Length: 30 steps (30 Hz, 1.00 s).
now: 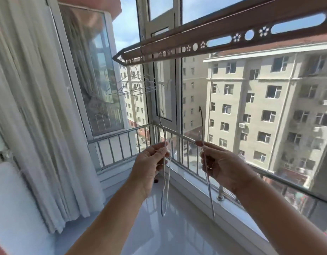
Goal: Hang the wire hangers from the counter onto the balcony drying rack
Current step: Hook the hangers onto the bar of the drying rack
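Note:
My left hand (149, 162) pinches a thin white wire hanger (165, 181), seen edge-on, its hook rising to about the window frame. In my right hand (223, 165) a second wire hanger (210, 196) is pinched the same way, hook up. Both hands are raised side by side in front of the railing, well below the brown drying rack (177, 46) that runs across the top. Several wire hangers (133, 87) hang bunched from the rack's left end.
White curtains (34, 107) fill the left side. A glossy white counter (159, 227) lies under my arms, bounded by a steel railing (181, 137) and window glass. Apartment buildings show outside.

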Each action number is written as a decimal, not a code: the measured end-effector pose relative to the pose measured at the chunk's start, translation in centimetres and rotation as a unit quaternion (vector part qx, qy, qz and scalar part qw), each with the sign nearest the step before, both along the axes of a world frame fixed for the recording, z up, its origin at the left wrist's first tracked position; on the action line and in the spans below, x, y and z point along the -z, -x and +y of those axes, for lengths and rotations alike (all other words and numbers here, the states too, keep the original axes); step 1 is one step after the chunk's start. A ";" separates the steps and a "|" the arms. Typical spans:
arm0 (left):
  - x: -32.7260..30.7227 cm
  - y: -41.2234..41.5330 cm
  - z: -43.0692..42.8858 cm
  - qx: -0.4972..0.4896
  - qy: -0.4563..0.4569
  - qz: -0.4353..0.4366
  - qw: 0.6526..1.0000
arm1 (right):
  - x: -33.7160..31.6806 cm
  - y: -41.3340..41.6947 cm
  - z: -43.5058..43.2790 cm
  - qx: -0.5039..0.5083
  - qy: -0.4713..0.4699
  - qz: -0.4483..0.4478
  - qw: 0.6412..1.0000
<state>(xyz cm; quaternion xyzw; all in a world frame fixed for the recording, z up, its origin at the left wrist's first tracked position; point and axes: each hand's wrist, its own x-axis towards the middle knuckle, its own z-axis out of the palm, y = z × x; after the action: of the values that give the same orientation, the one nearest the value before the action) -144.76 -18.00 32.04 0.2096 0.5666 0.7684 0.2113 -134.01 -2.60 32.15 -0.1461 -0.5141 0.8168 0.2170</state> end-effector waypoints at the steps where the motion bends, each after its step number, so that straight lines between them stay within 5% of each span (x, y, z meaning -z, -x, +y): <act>1: -0.5 1.7 0.6 0.002 -0.006 0.002 1.000 | -0.5 1.6 0.5 0.000 0.001 0.006 1.000; 17: -8.6 28.3 9.1 0.086 -0.041 0.068 0.993 | -7.7 25.6 7.5 0.052 -0.052 0.090 0.993; 30: -11.3 39.8 18.3 0.102 -0.099 0.069 0.987 | -11.5 37.1 14.2 0.077 -0.119 0.096 0.985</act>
<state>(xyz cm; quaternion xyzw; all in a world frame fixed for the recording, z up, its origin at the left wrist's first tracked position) -184.58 0.25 43.31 0.3384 0.4767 0.7789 0.2271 -171.06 11.63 43.62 -0.0791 -0.5718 0.7408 0.3435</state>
